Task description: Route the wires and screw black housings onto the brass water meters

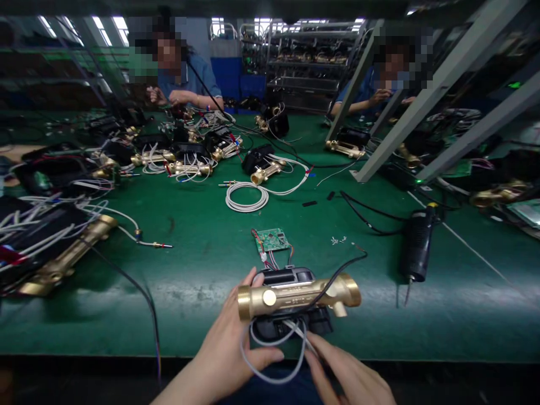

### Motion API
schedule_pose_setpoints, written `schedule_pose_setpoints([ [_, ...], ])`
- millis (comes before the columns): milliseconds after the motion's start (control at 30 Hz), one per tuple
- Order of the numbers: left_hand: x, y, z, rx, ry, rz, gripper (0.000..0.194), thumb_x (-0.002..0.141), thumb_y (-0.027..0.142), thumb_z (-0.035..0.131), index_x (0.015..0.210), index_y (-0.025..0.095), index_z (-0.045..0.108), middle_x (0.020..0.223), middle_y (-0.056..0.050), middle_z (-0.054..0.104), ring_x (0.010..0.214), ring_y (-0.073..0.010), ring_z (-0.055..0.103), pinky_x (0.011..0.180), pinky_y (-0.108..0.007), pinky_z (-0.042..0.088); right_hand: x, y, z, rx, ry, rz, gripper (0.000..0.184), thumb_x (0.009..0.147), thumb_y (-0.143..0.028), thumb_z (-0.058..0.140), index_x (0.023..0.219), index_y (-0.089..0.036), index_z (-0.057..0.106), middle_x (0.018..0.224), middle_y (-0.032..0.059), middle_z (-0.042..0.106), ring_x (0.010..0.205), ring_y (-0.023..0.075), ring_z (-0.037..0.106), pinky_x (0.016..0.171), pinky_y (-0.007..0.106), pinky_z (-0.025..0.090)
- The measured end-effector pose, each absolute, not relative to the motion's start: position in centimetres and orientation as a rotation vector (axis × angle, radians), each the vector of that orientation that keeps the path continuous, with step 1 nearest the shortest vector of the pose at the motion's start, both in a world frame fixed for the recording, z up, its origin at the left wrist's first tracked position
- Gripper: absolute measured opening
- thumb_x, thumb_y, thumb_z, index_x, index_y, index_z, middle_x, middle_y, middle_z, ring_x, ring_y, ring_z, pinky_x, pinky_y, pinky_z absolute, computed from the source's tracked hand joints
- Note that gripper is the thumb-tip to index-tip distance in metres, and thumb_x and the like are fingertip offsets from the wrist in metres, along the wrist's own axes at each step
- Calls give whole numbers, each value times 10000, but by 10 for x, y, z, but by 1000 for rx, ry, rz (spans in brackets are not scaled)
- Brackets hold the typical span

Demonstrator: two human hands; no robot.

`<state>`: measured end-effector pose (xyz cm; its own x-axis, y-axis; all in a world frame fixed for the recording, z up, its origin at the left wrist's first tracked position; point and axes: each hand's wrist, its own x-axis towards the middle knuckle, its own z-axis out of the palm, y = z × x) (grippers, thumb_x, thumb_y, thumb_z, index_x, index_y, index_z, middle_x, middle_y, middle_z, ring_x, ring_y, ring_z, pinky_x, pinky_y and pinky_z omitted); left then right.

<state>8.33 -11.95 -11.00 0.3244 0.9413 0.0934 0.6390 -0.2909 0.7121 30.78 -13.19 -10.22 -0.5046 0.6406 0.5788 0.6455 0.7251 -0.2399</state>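
A brass water meter (295, 301) with a black plastic housing (289, 275) lies across the near edge of the bench. My left hand (228, 337) is closed round its left end, thumb below and fingers behind. Grey cable (274, 382) loops out from the underside of the housing. My right hand (346, 365) pinches that cable close to the housing; its fingertips are partly hidden. Behind the meter, a green circuit board (274, 240) lies joined to the housing by thin wires. A black cable (337, 273) runs over the brass pipe.
A black electric screwdriver (417, 242) stands at right, near small screws (337, 241). Coiled white cable (247, 210) lies beyond the board. More brass meters (71, 256) crowd the left and back. Slanted metal struts (392, 112) rise at right. Two co-workers (189, 79) sit opposite.
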Motion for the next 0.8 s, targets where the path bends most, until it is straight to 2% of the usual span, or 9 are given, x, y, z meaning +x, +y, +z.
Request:
schedule_pose_setpoints([
  [133,101,-110,-117,1950,1380,950,859,663,283,787,1372,266,302,1465,-147,328,1358,-319,354,1089,-542,354,290,-130,-99,-976,-2134,100,175,921,-58,494,1051,-112,599,736,46,683,632,145,664,619,231,546],
  [300,99,-110,-121,1925,1324,1052,782,686,264,756,1332,296,316,1438,-119,324,1321,-299,399,1064,-509,386,277,-124,-89,-879,-2127,-41,211,951,-71,436,943,-97,645,605,26,612,522,140,606,529,235,515],
  [433,99,-109,-125,1968,1330,1053,760,680,249,731,1322,280,325,1406,-108,371,1347,-299,357,1072,-486,381,279,-120,-85,-814,-2278,-150,216,919,-46,455,958,-69,666,595,28,598,556,148,624,575,235,542],
  [600,100,-108,-124,2015,1352,1022,702,726,286,699,1324,270,332,1376,-98,417,1352,-287,344,1071,-475,384,280,-119,-83,-836,-2339,-185,317,955,-63,373,919,-59,687,563,30,577,521,138,592,538,225,528],
  [800,101,-109,-122,2063,1372,987,605,747,360,715,1265,272,415,1333,-83,471,1347,-292,352,1078,-478,384,287,-122,-82,-846,-2428,-220,335,955,-41,346,931,-69,679,610,42,618,502,127,575,490,214,497],
])
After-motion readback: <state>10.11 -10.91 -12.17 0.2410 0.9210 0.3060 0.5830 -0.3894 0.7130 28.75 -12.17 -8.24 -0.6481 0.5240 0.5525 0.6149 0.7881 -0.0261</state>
